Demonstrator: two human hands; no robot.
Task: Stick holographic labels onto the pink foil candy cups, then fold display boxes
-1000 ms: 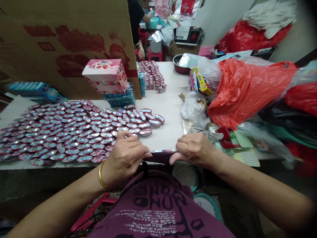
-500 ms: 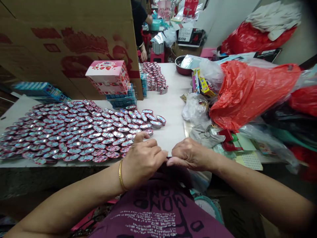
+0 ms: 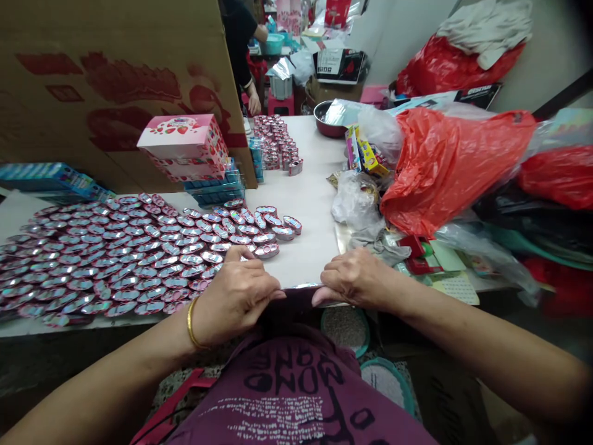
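A thin shiny strip (image 3: pixel 302 286), seen almost edge-on, spans the gap between my hands at the table's front edge. My left hand (image 3: pixel 244 290), with a gold bangle at its wrist, is closed with thumb and fingers pinched at the strip's left end. On the other end, my right hand (image 3: pixel 351 281) is closed too, its thumb pointing left. Just beyond my left hand spreads a large group of oval, foil-topped pieces with pink-red rims (image 3: pixel 160 272), packed close on the white table (image 3: pixel 308 247).
A tall cardboard box (image 3: pixel 152 74) stands at the back left, behind a strawberry-patterned box (image 3: pixel 185 139) on blue packs (image 3: pixel 215 188). Red plastic bags (image 3: pixel 454 161) and clutter crowd the right. A co-worker's hand (image 3: pixel 253 102) is near more pieces (image 3: pixel 278 139) at the back.
My hands have moved apart, the left one going left, so more of the shiny strip shows between them. The view has shifted slightly to the right.
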